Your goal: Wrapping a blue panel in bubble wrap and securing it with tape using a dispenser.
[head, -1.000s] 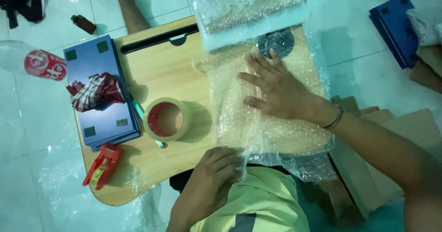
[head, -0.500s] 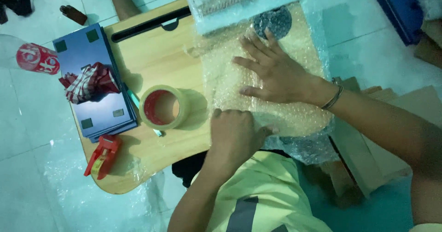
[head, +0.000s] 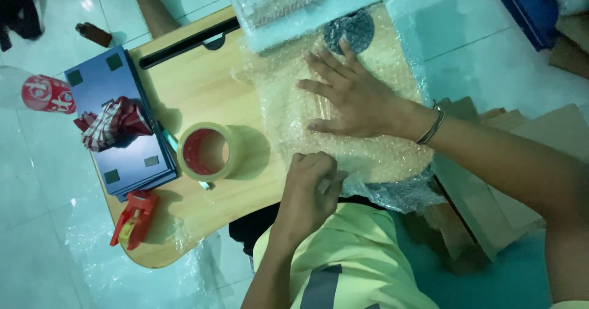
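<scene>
Two hands are at work on one bubble-wrapped parcel point(head: 343, 125), which lies on the right half of the wooden bench point(head: 184, 88). Its long axis runs from about eleven o'clock to five o'clock, and its lower end overhangs the bench's near edge.

The right hand point(head: 353, 97) lies flat on top of the parcel with fingers spread, pressing and grasping nothing. The left hand point(head: 310, 189) is clenched at the parcel's six o'clock edge; its grip seems to pinch a fold of the wrap, though the view is too dim to be sure.

At nine o'clock from the parcel stands one roll of tape point(head: 208, 151), then one stack of blue boards point(head: 123, 131) carrying one checked cloth point(head: 113, 122). One red tape dispenser point(head: 132, 218) sits at the bench's seven o'clock rim. Bare wood lies open between roll and parcel. One bubble wrap roll point(head: 300, 2) crowds the twelve o'clock edge.
</scene>
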